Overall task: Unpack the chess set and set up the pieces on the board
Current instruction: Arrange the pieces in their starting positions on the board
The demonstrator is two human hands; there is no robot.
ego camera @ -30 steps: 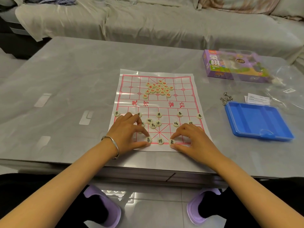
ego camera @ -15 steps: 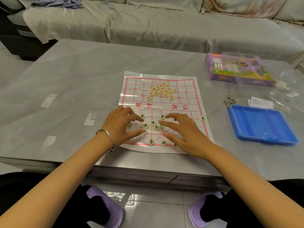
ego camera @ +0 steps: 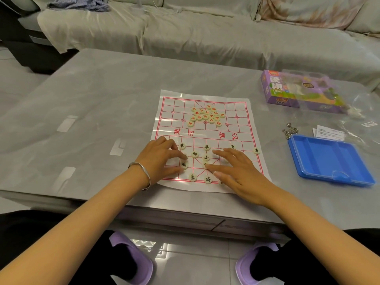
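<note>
- On the near half of the paper xiangqi board [ego camera: 168,112], both your hands were down among the black-lettered pieces [ego camera: 206,157]
- Your left hand [ego camera: 160,159] lay palm down with its fingers bent, and thumb and forefinger sat either side of one black-lettered disc [ego camera: 183,164]; whether they truly pinched it I cannot tell
- Your right hand [ego camera: 240,171] was spread wide with straight, parted fingers and held nothing; its forefinger tip touched another disc [ego camera: 205,166] near the board's centre line
- Four soldier discs showed in a row just on your side of the river lettering, and the rightmost soldier [ego camera: 256,150] stood at the board's right edge
- Two more black-lettered discs lay on the nearest line, the elephant disc [ego camera: 192,177] just left of the general disc [ego camera: 207,179]
- Your red-lettered pieces [ego camera: 205,116] sat in a loose cluster on the far half, many of them touching
- Your board lay flat on the grey table [ego camera: 92,120]
- Well to the right of the board sat a blue plastic tray [ego camera: 329,159]; beyond it were metal wire loops [ego camera: 290,130], a printed slip [ego camera: 329,133] and the purple xiangqi box [ego camera: 287,91]
- A silver bangle [ego camera: 144,175] circled your left wrist
</note>
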